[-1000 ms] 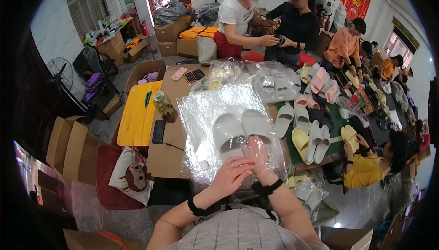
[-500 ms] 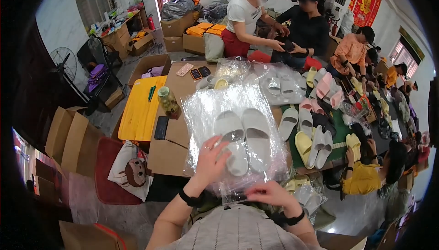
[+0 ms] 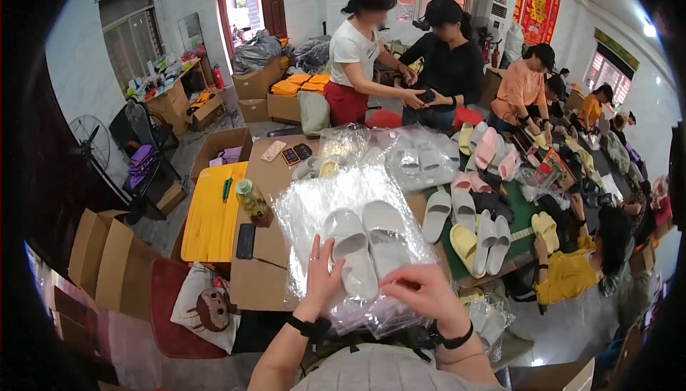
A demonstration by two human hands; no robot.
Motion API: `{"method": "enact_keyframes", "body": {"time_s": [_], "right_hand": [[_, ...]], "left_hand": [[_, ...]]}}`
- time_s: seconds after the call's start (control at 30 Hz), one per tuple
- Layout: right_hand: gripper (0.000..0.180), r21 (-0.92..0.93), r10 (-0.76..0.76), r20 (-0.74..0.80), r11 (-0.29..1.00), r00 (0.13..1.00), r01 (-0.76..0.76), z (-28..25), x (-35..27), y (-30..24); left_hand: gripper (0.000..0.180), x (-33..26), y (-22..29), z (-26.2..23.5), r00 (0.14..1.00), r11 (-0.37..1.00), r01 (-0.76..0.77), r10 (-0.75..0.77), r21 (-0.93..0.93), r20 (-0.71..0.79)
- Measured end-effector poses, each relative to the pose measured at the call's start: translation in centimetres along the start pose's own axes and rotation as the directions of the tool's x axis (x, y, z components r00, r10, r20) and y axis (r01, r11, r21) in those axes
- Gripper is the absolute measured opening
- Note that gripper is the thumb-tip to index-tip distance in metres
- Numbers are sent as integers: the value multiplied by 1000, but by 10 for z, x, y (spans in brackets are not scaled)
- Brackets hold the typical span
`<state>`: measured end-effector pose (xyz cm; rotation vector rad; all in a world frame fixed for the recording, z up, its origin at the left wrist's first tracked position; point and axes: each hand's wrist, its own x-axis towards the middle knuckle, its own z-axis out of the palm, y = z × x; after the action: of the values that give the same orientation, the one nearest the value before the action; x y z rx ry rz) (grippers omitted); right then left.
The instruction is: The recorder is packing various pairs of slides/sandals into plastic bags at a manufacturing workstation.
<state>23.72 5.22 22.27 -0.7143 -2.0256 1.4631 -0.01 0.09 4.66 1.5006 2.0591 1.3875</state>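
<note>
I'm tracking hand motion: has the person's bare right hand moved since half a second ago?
Yes: judged against the flat black rectangular phone, the right hand has moved forward, away from the body.

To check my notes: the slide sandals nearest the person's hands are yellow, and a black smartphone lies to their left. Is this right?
Not quite: the slide sandals nearest the left hand and right hand are pale grey, as the head view shows; the black smartphone does lie to their left.
</note>
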Motion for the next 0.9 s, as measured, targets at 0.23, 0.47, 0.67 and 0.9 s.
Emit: {"method": "enact_keyframes", "body": {"time_s": [0.23,0.47,0.67,0.9], "right_hand": [[29,-388,53,-163,915,985,-113,-23,65,78],[41,-636,120,-203,738,972,-224,10,82,142],[46,-746,153,-142,632,978,-208,11,99,95],[46,-763,96,-14,643,995,-73,45,112,98]], "left_hand": [[54,1,-25,-2,1000,992,2,-2,-125,2],[59,-5,-66,28,989,1000,-5,8,22,-151],[64,-13,-61,41,986,1000,-25,22,-12,-166],[68,-13,-52,31,995,999,-2,-3,-49,-101]]}}
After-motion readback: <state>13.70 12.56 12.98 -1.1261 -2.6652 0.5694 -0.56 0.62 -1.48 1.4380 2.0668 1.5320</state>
